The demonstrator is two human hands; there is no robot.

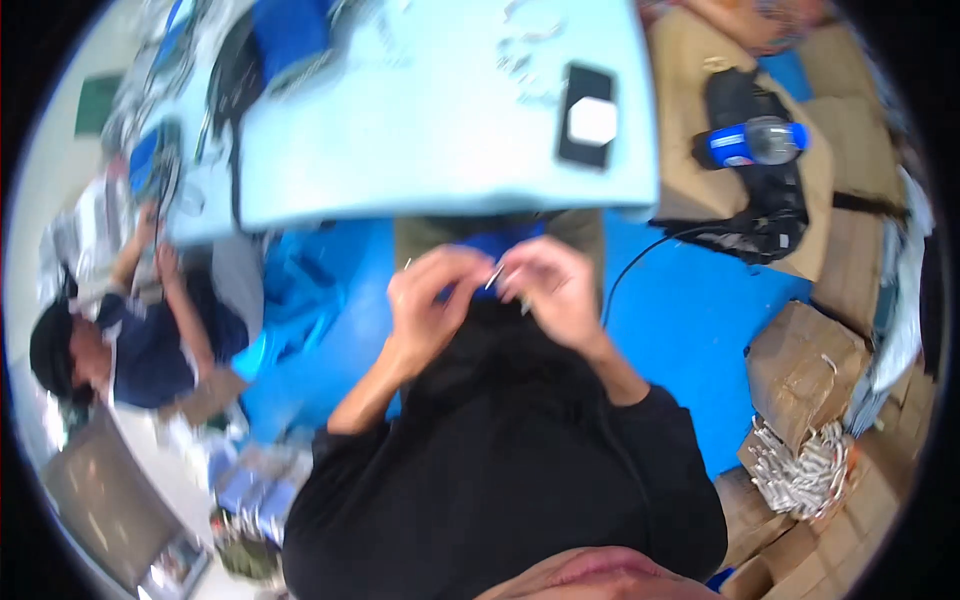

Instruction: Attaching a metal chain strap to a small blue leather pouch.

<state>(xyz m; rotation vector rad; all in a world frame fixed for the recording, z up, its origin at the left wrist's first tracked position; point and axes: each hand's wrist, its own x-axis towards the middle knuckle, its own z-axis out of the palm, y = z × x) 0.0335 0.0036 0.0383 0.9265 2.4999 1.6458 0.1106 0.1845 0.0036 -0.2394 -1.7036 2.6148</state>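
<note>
In front of my dark top, above my lap, my two hands are held up close together. My left hand [432, 298] pinches with thumb and forefinger at one side of a small thin silvery metal piece [494, 277]. On its other side, the fingertips of my right hand [556, 292] are closed on it too. The piece is small and blurred, so its exact kind does not show. Just beyond my hands runs the near edge of a table with a light blue cover [400, 160].
A black phone-like device [586, 115] with a white patch and some small silvery pieces [518, 65] lie on the table. To the right are a bottle [765, 142], a black cable [640, 262], and a box of white bundled pieces [800, 470]. Another person [150, 340] works at left.
</note>
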